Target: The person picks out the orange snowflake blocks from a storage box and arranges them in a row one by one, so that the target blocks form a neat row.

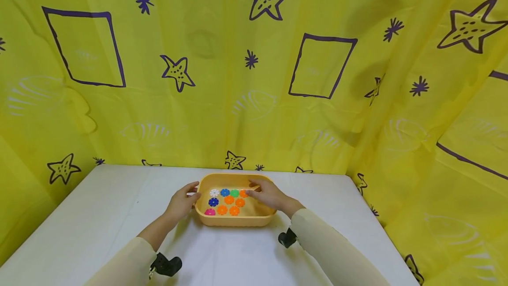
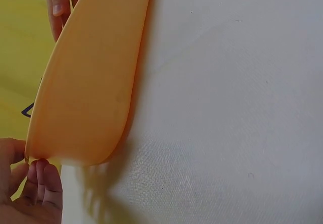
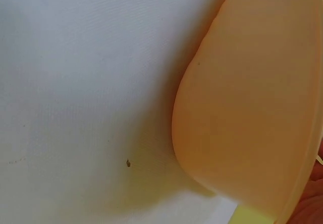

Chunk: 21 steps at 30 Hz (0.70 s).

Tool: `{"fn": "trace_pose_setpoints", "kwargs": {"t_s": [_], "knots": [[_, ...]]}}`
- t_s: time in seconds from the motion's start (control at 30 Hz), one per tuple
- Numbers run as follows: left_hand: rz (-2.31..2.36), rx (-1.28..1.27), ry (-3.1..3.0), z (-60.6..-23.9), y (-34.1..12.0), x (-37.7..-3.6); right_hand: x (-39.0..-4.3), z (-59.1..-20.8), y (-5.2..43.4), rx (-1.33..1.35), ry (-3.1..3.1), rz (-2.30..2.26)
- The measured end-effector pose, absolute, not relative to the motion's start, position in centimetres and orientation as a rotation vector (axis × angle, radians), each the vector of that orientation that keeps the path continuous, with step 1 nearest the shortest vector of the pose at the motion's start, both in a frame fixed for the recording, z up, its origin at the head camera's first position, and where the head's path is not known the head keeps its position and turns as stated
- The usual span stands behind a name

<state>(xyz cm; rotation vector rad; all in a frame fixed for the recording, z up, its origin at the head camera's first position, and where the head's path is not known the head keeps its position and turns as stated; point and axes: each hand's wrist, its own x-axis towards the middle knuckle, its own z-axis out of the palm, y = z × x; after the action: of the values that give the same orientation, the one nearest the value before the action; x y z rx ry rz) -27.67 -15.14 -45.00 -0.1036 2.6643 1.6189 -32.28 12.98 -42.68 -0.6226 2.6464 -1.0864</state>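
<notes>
A pale orange plastic tub (image 1: 249,221) stands on the white table. Inside it, flower-shaped discs lie in rows: a white disc (image 1: 214,193), a light blue disc (image 1: 225,192), a green disc (image 1: 234,193), a dark blue disc (image 1: 213,202), a pink disc (image 1: 210,212) and several orange discs (image 1: 229,199). My left hand (image 1: 183,200) grips the tub's left rim, with thumb and fingers around the edge in the left wrist view. Over the tub's right part is my right hand (image 1: 270,194), thumb tip right at an orange disc (image 1: 243,193). I cannot tell whether it pinches anything.
White cloth (image 1: 131,206) covers the table around the tub. A yellow curtain (image 1: 206,114) with starfish drawings hangs behind the table and along its sides. Black wrist devices (image 1: 167,265) show below both sleeves.
</notes>
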Motion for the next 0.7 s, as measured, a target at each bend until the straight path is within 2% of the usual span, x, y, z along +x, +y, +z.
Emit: {"fn": "trace_pose_setpoints", "kwargs": {"t_s": [0.7], "knots": [[1.751,-0.239,2.521,-45.10,-15.06,-28.03,-33.19,-42.66,12.34,-0.573,2.660,-1.089]]}}
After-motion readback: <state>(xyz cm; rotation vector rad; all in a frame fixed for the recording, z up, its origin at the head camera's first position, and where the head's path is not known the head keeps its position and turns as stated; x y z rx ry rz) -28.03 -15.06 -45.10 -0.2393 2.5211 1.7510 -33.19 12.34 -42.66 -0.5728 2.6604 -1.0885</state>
